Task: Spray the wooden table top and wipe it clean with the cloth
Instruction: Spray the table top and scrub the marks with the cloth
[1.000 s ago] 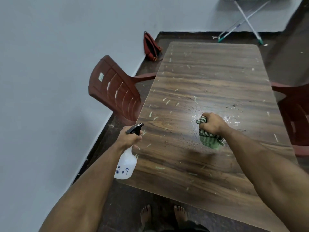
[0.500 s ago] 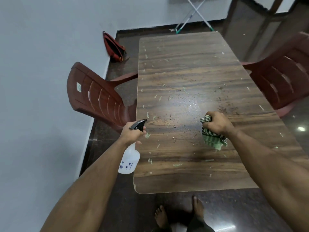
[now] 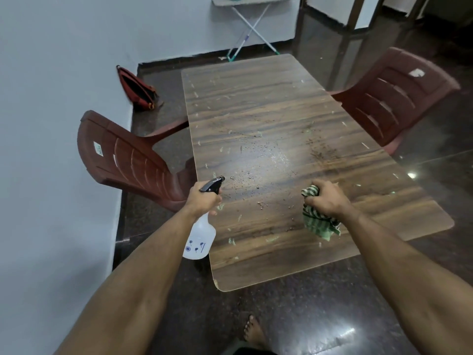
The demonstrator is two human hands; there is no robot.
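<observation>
- Left hand fingers curl round spray bottle at desk's nine o'clock edge.
- Right hand fingers clench striped cloth at four o'clock.

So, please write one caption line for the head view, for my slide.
Left hand aims a spray bottle at the littered table; right hand grips a striped cloth.

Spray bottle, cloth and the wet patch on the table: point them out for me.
spray bottle [image 3: 200,239], head view, on its white body.
cloth [image 3: 320,225], head view, on the striped part hanging below the hand.
wet patch [image 3: 277,160], head view, on the shiny droplets mid-table.
</observation>
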